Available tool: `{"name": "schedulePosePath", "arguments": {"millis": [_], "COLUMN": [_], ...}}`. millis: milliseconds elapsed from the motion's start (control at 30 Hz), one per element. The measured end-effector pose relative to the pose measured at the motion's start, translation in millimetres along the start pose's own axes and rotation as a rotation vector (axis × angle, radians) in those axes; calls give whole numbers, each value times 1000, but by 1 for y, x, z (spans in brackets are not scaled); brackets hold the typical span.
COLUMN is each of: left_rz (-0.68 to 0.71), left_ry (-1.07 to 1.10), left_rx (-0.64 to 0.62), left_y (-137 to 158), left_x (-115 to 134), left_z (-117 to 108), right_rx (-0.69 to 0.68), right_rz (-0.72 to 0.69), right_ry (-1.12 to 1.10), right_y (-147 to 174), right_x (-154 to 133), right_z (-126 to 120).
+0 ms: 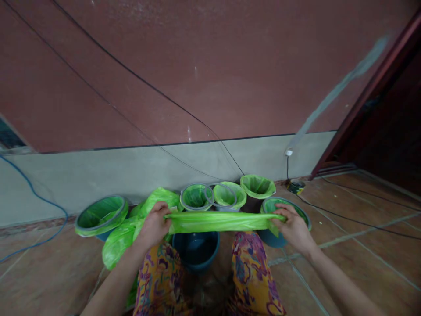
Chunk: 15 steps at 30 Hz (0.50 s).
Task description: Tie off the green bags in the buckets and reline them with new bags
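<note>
A bright green plastic bag [217, 221] is stretched taut and flat in front of me. At its left end, my left hand [158, 219] pinches the gathered plastic. My right hand [291, 224] grips the other end, with a short flap hanging below it. Beneath the stretched bag, between my knees, stands an unlined blue bucket [197, 256]. Part of its rim is hidden by the plastic. A loose grey ring [232, 190] leans over the lined bins behind the bag.
Several bins with green liners line the wall, including a ringed one [100, 217] at left and a dark one [258, 188] at right. Crumpled green bags [120, 243] lie beside my left arm. A blue cable [36, 195], a black cable [348, 219] and a small can [296, 187] are nearby.
</note>
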State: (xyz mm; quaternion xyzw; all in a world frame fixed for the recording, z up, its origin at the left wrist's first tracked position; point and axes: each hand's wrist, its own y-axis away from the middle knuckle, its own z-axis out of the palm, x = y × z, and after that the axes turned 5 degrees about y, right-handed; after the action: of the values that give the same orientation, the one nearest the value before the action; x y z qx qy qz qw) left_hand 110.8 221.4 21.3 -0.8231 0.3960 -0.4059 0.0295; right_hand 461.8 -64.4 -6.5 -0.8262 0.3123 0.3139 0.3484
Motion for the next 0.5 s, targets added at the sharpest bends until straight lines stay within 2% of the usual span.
{"name": "schedulePosePath", "arguments": {"millis": [67,133,167,233,300,367,433,500], "left_rz": [-63,-200,-271,-362,-361,-316,-274,-250], "left_ry": [226,475,575,667,560,295,23,-149], "left_rx": [52,43,43,86,202,278,264,201], "left_y": [4,10,12,16,17,17,17,19], "left_x": [-3,-4,-3,-1,2,3,3,1], "left_z": [-3,-3,-1,6,13,16,15,12], "right_rx": [-118,-215,-222,-148,-29,87,160,159], "right_rz": [208,402,462,488,415,277,121,-8], "right_ry": [-339,-648,-746,-818,-753,-541,-249,-24], "right_y": [2,5,7,10,10,8,7,7], "right_x": [-7,-16,-19,-25,-28,-27,-24,-18], "right_z": [-3,-1,3,15,29,40,43,43]}}
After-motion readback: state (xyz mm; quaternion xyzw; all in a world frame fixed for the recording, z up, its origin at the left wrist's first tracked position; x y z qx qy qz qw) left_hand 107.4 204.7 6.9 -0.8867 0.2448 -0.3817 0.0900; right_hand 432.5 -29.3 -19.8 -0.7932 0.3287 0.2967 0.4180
